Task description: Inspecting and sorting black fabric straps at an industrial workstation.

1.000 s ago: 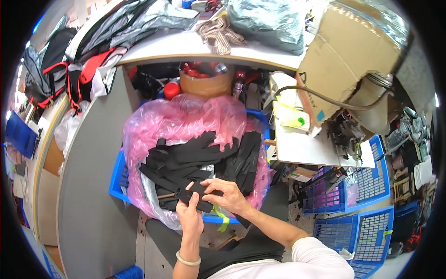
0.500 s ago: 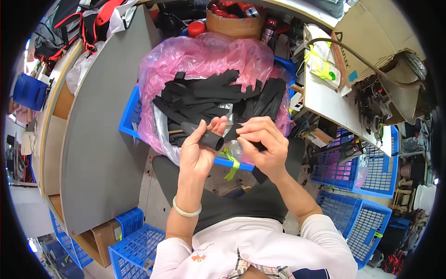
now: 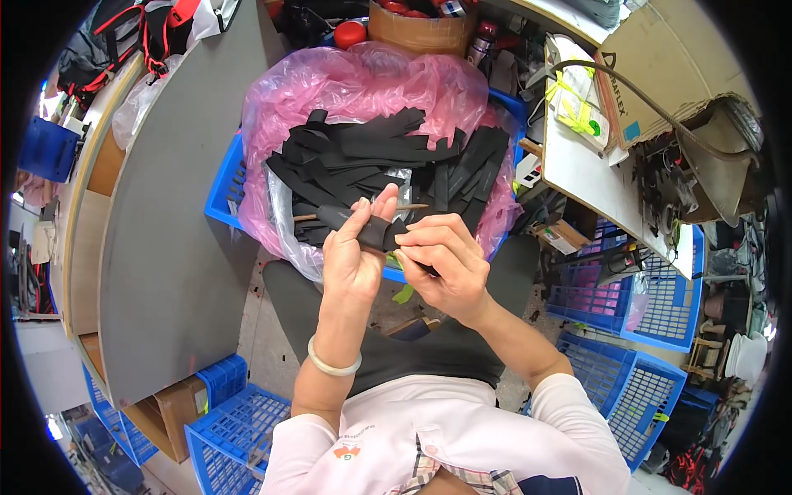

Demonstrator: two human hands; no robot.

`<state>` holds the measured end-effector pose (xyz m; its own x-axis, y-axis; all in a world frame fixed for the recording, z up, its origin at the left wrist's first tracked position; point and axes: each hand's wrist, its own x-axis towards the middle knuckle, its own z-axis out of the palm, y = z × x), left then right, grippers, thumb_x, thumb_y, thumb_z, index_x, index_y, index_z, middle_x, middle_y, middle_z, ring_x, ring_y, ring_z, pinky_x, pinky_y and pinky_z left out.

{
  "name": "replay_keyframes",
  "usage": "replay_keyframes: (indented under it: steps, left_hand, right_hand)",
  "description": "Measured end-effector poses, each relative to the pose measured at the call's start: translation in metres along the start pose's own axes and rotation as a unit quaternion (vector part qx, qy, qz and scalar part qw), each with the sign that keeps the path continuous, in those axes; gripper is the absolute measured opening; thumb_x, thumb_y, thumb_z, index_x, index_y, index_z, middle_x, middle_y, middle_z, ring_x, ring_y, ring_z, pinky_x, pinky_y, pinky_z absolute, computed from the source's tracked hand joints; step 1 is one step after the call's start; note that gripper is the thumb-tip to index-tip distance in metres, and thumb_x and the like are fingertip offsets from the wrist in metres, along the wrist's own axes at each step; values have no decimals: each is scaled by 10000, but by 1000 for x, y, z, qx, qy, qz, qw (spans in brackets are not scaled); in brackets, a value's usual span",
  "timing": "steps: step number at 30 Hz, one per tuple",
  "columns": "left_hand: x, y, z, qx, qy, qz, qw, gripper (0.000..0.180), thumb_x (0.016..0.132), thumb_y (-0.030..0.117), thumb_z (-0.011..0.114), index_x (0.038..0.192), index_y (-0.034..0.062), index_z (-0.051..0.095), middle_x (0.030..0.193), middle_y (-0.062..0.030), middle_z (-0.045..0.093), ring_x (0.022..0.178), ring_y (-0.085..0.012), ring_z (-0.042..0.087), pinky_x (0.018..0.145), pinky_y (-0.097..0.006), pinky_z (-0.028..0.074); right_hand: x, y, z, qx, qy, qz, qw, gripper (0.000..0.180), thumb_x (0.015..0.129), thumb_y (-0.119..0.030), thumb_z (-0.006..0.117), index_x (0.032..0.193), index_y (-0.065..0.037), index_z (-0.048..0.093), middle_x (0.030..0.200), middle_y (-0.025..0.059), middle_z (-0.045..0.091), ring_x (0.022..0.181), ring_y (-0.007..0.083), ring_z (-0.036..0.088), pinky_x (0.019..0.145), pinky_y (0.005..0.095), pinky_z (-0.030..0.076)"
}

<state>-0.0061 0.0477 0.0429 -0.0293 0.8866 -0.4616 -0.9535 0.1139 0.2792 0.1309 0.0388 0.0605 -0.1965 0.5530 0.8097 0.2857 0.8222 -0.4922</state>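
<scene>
Over the near side of a plastic-lined blue crate (image 3: 221,183), my left hand (image 3: 353,256) is palm up with its thumb pressed on a black fabric strip (image 3: 374,233). The right hand (image 3: 450,262) pinches the strip's other end between thumb and fingers, close to the left fingertips. A thin wooden stick (image 3: 408,207) runs behind the left fingers; whether the strip touches it I cannot tell. Many similar black strips (image 3: 371,148) lie heaped in the crate on pink and clear plastic (image 3: 280,95).
A grey curved panel (image 3: 177,223) stands at the left. Blue crates (image 3: 235,437) sit low at both sides. Beyond the lined crate are a cardboard drum (image 3: 417,33) and a red round lid (image 3: 350,34). A white worktop (image 3: 615,186) with a bent metal tube (image 3: 660,103) lies to the right.
Both hands have shifted slightly left and closer together. The strip's rolled, open end in the left palm now looks flatter. The whole view has moved a little.
</scene>
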Motion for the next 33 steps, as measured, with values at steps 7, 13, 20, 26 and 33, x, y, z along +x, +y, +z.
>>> replay_keyframes:
  steps: [7, 13, 20, 26, 33]
  left_hand:
    - [-5, -10, 10, 79, -33, 171, 982, 105, 900, 4, 498, 924, -15, 397, 1077, -295, 539, 1055, -336, 567, 931, -376, 503]
    - [-10, -15, 14, 101, -46, 221, 969, 95, 917, 13, 468, 933, -13, 378, 1072, -287, 544, 1050, -348, 568, 927, -390, 500]
    - [-18, -15, 24, 65, -68, 238, 967, 92, 925, 26, 457, 942, -3, 372, 1124, -279, 519, 1068, -356, 554, 932, -394, 496]
    - [-11, -6, 17, 49, -88, 227, 969, 109, 905, 4, 480, 990, 19, 412, 1145, -241, 523, 1098, -348, 538, 924, -383, 499]
    - [-10, 6, 2, 37, -98, 97, 990, 193, 893, 7, 511, 1071, 48, 449, 1095, -192, 581, 1026, -303, 593, 866, -380, 525]
  right_hand:
    - [-9, -6, 10, 54, 25, 106, 993, 139, 657, 80, 691, 743, 17, 600, 821, 100, 638, 757, 225, 603, 636, 293, 494]
    - [-9, -6, 17, 91, 10, 100, 991, 148, 634, 94, 681, 717, 14, 588, 794, 108, 636, 740, 229, 607, 634, 303, 497]
    - [-10, -2, 21, 170, 59, 124, 976, 158, 666, 99, 675, 757, 20, 573, 841, 125, 640, 795, 254, 628, 700, 340, 518]
    - [-10, -2, 23, 122, -14, 142, 982, 192, 707, 43, 688, 885, 23, 618, 964, 150, 623, 918, 257, 595, 795, 357, 489]
    - [-12, -1, 12, 149, -214, 294, 920, 443, 686, -255, 760, 1057, -43, 642, 1133, 147, 531, 994, 279, 559, 852, 362, 456]
